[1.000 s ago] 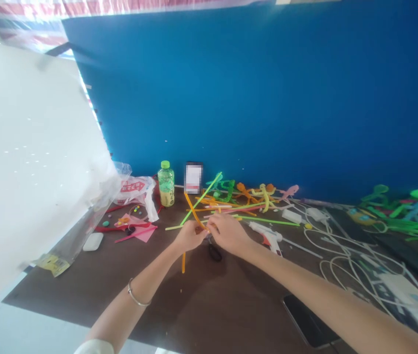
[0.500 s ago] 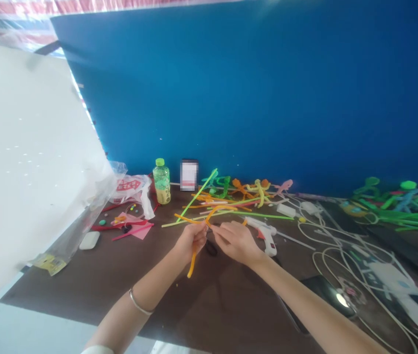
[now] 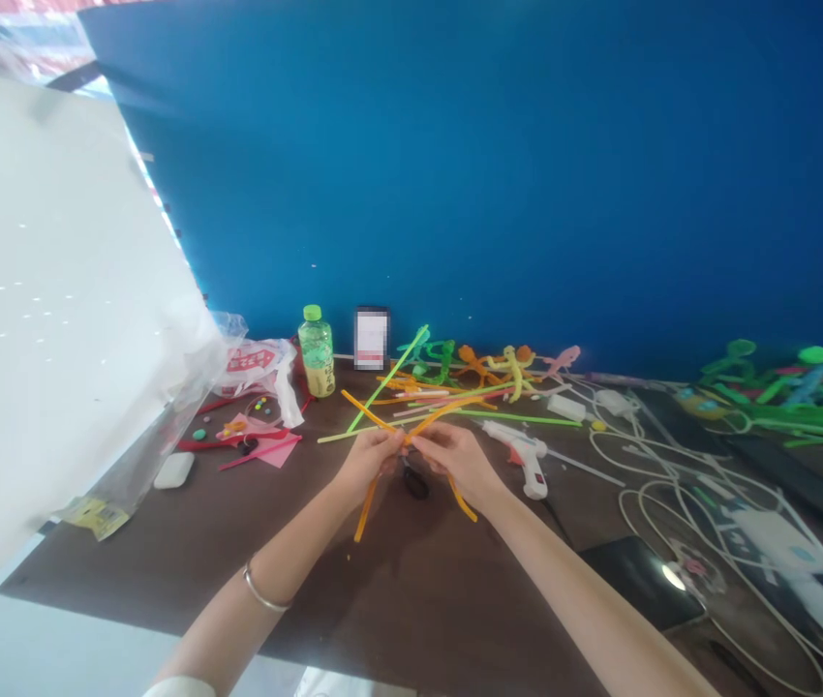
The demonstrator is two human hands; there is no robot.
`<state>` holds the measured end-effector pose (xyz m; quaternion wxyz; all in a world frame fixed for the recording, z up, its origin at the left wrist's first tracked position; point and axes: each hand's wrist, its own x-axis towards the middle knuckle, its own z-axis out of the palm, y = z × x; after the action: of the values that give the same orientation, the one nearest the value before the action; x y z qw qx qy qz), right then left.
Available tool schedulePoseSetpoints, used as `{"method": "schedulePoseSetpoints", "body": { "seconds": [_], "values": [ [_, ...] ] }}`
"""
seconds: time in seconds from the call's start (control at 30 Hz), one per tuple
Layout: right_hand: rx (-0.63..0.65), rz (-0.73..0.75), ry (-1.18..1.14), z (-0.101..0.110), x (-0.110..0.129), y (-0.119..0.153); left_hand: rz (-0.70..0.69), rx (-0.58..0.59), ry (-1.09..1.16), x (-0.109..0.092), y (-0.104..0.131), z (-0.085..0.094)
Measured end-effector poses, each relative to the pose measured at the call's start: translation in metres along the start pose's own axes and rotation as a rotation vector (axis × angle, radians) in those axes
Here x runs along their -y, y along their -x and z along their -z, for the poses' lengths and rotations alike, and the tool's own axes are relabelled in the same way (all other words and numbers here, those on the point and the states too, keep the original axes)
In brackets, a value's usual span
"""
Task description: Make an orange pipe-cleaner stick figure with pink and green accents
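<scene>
Close together above the table, my left hand (image 3: 366, 463) and my right hand (image 3: 461, 463) both pinch orange pipe cleaners (image 3: 368, 411). These cross in an X between my fingertips. Two ends point up and outward, and two hang below, one under each hand. Whether it is one bent piece or two is hidden by my fingers. Just beneath the crossing lies a small black object (image 3: 415, 481), partly covered. Behind my hands is a loose pile of straight pipe cleaners (image 3: 386, 382) in green, orange and pink.
To the right lie a white glue gun (image 3: 524, 455), a black phone (image 3: 640, 581) and tangled white cables (image 3: 633, 503). A green-capped bottle (image 3: 317, 358) stands at the back left, near a plastic bag (image 3: 256, 368). Bent pipe-cleaner figures (image 3: 513, 373) line the blue panel (image 3: 455, 174).
My right hand has turned, its fingers now pinching at the crossing. The right-hand orange strand has straightened upward, and its lower end now hangs below my right hand.
</scene>
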<state>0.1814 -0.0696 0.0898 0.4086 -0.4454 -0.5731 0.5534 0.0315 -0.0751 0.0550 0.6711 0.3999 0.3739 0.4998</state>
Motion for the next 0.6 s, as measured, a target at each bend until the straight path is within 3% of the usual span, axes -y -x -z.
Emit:
{"method": "schedulePoseSetpoints", "body": {
  "seconds": [0.2,0.37,0.5,0.6],
  "values": [
    [-0.010,0.131,0.070,-0.001,-0.007,-0.003,0.019,-0.038,-0.065,0.003,-0.003,0.003],
    [-0.097,0.040,0.041,-0.005,-0.018,-0.003,-0.078,-0.051,-0.272,0.003,0.002,0.001],
    [-0.164,0.000,-0.087,-0.009,-0.030,-0.005,-0.132,-0.023,-0.514,0.006,0.012,-0.002],
    [-0.205,-0.013,-0.183,-0.014,-0.036,-0.005,-0.197,-0.068,-0.730,0.009,0.018,-0.005]
  ]
}}
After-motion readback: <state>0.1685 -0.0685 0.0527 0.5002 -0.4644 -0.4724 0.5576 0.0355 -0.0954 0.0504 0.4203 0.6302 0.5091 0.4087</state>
